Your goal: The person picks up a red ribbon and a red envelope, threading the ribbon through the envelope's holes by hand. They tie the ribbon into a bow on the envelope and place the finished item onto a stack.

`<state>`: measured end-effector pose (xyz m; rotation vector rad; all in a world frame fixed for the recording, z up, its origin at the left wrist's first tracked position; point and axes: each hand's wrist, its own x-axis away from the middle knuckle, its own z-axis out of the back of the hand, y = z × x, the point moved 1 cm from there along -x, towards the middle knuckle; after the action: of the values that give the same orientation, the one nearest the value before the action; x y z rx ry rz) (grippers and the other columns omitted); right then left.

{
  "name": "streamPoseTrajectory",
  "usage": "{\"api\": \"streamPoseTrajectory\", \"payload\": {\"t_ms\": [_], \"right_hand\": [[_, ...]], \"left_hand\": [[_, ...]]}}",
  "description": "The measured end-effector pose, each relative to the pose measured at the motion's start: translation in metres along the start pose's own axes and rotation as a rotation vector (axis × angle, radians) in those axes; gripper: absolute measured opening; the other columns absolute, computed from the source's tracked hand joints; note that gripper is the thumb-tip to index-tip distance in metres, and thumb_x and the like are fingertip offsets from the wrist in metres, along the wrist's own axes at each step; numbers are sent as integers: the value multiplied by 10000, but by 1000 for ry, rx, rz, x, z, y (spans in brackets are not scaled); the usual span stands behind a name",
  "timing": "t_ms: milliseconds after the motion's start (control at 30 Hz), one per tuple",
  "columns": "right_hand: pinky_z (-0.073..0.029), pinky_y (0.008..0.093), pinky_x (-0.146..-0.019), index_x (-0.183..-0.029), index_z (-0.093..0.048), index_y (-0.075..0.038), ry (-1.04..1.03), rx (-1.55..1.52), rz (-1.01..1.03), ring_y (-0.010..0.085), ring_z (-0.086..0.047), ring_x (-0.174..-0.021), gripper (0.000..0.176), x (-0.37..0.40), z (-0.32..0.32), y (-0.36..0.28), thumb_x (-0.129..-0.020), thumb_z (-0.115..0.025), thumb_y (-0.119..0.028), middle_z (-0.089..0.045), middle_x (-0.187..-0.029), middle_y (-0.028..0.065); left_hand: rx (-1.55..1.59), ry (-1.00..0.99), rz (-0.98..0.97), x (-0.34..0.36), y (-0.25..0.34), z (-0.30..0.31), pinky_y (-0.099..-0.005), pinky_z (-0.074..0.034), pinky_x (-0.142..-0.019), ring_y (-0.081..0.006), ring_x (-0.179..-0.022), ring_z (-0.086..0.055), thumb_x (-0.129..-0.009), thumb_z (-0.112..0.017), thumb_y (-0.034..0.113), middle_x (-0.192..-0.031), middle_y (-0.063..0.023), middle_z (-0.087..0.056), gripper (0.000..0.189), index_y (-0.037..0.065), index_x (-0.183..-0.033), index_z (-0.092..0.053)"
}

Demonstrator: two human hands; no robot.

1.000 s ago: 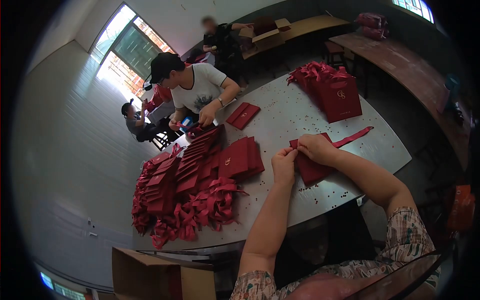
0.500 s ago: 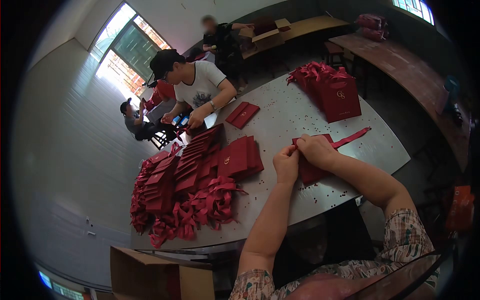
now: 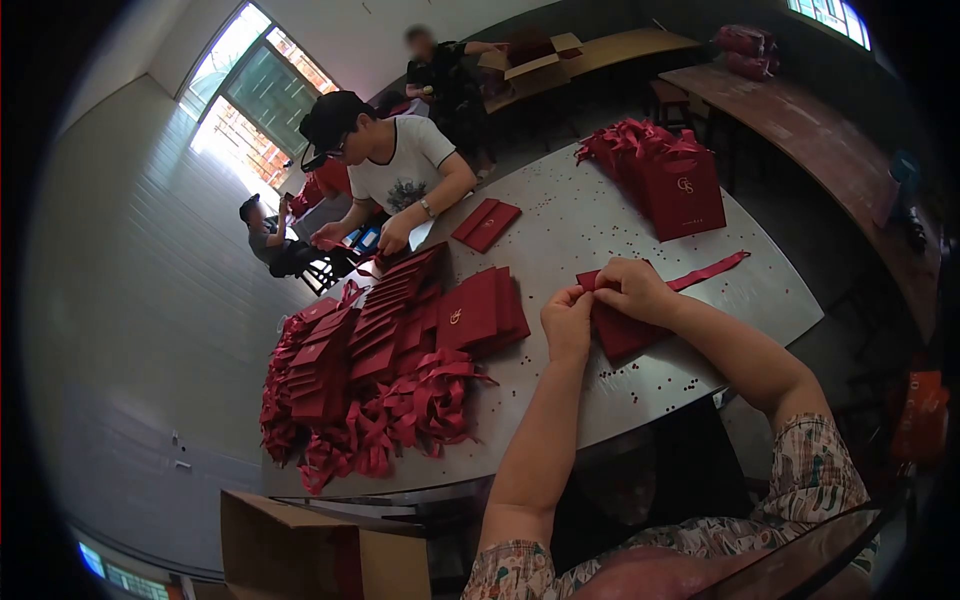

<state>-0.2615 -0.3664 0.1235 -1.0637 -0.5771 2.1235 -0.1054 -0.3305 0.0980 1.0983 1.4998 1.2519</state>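
A dark red paper bag [image 3: 622,338] lies flat on the metal table in front of me. At its far left corner my left hand [image 3: 567,322] pinches a bit of red ribbon [image 3: 712,270]. My right hand [image 3: 637,291] rests over the bag's top edge, its fingertips closed on the ribbon close to the left ones. From under the right hand the ribbon's loose end runs out to the right. My fingers hide the exact spot where the ribbon meets the bag.
Left on the table [image 3: 560,400] are stacked red bags [image 3: 480,310] and a ribbon heap [image 3: 390,410]. Finished-looking bags [image 3: 685,195] stand at the far right; a folded one [image 3: 486,225] lies between. A co-worker [image 3: 400,160] handles ribbon across. An open carton [image 3: 390,560] sits below.
Both hands have shifted slightly, the right one a little up and the left one slightly left, still pinching at the bag's corner. The co-worker's hand has pulled ribbon out to the left.
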Motion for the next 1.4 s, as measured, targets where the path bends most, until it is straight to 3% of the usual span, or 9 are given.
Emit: {"api": "streamPoseTrajectory", "payload": {"t_ms": [167,300,367,700,800,1400], "right_hand": [[-497,315,-691,-875,-647,3,15,-76,41,227,-629,-747,106,-1,0,3,-782,-680,-37,-643,-816,125],[-505,329,-690,-883,-639,-7,13,-201,-88,248,-652,-759,138,-1,-1,5,-779,-696,-76,-658,-814,142],[-512,266,-696,-898,-615,17,5,-192,-85,144,-640,-748,143,0,-1,7,-779,-688,-9,-658,-810,101],[-491,277,-650,-836,-566,9,22,-190,-83,139,-605,-697,137,-1,3,-1,-781,-687,-23,-644,-752,98],[-489,286,-647,-835,-571,3,23,-159,-76,148,-605,-690,137,-1,3,0,-775,-691,-28,-639,-747,103],[-486,282,-625,-832,-584,7,25,-130,-56,139,-600,-669,144,-2,2,2,-775,-703,-52,-633,-723,103]], "left_hand": [[-27,9,-1,-2,-2,1,-209,-479,-564,-85,-656,-594,-855,-656,72,-812,-27,-652,104,8,-936,-650],[1,4,1,-1,-1,-1,-214,-485,-563,-87,-656,-598,-854,-655,71,-813,-26,-653,108,9,-942,-648],[3,-11,-2,-1,-1,-1,-216,-488,-563,-88,-658,-600,-857,-653,76,-818,-24,-654,109,12,-944,-647],[62,-34,37,3,4,-3,-228,-497,-559,-94,-666,-612,-866,-647,91,-819,-20,-657,103,23,-943,-649],[69,-28,78,4,7,-4,-215,-491,-595,-87,-685,-592,-867,-636,60,-827,-32,-645,104,-16,-938,-641],[61,-19,91,5,9,-6,-199,-449,-536,-64,-635,-563,-875,-635,72,-804,-14,-630,101,1,-945,-632]]}}
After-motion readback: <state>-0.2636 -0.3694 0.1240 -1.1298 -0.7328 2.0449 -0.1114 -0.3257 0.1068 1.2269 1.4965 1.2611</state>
